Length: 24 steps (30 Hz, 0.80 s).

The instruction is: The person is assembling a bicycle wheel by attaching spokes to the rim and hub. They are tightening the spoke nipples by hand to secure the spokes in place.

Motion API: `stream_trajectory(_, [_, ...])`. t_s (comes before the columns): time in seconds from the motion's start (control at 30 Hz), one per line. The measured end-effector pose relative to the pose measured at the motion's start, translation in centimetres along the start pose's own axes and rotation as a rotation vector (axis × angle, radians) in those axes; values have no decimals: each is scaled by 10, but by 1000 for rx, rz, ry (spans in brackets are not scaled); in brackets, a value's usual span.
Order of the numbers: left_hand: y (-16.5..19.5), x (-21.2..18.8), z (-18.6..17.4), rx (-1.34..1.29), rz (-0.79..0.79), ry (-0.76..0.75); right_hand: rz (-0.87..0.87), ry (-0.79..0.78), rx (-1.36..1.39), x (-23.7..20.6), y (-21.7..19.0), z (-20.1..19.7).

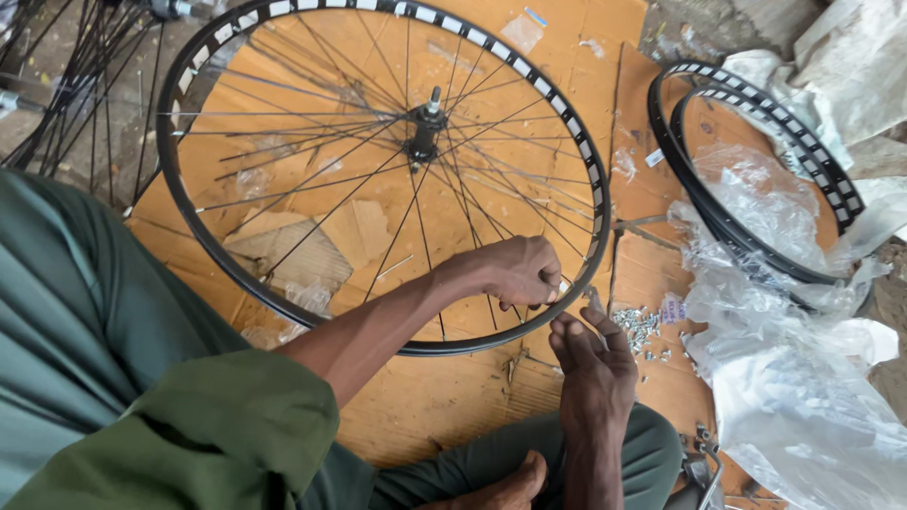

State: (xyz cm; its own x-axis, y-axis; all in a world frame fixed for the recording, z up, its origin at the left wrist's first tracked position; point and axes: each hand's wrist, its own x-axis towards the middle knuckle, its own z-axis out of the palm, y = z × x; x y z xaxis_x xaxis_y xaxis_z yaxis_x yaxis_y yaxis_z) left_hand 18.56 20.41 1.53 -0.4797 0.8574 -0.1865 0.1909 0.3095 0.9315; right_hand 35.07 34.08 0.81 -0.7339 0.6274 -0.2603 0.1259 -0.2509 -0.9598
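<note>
Wheel: a black bicycle wheel rim (pixel 283 312) with thin steel spokes (pixel 312 165) lies flat on the cardboard, a black hub (pixel 425 132) with its axle standing up at the centre.
Rim marking: a band of white rectangular blocks runs along the far and right-hand arc of the rim.
Left hand (pixel 515 272): reaches in over the near-right part of the wheel, fingers curled and pinched on a spoke end right at the rim's inner edge.
Right hand (pixel 593 364): just outside the rim, below the left hand, fingers lifted toward the rim's outer edge; whether it holds anything small I cannot tell.
Nipples: a small heap of silver spoke nipples (pixel 641 328) lies on the cardboard just right of the right hand.
Floor cover: flattened brown cardboard sheets (pixel 444 397) under the wheel, torn in places.
Spare rims: two more black rims (pixel 704 203) stacked to the right, with the same white block pattern along the far-right arc, partly under wrapping.
Packaging: crumpled clear plastic bags (pixel 794 378) spill across the right side, over the spare rims and down to the lower corner.
Other wheels: more spoked wheels (pixel 76 85) at the upper left, only partly in view.
Clothing: green sleeve (pixel 217 425) and green trousers in the foreground.
</note>
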Motion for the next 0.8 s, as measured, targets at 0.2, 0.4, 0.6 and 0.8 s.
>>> stream_trajectory(0.2, [-7, 2, 5, 93, 25, -13, -19, -68, -50, 2, 9, -1])
stream_trajectory(0.4, [-7, 0, 4, 26, 3, -6, -1, -118, 112, -5, 5, 4])
stream_trajectory(0.6, [4, -13, -2, -262, -82, 53, -23, -8, 26, -12, -5, 13])
stream_trajectory(0.8, [9, -19, -4, -225, -71, 51, -273, -77, -164, -9, 6, 15])
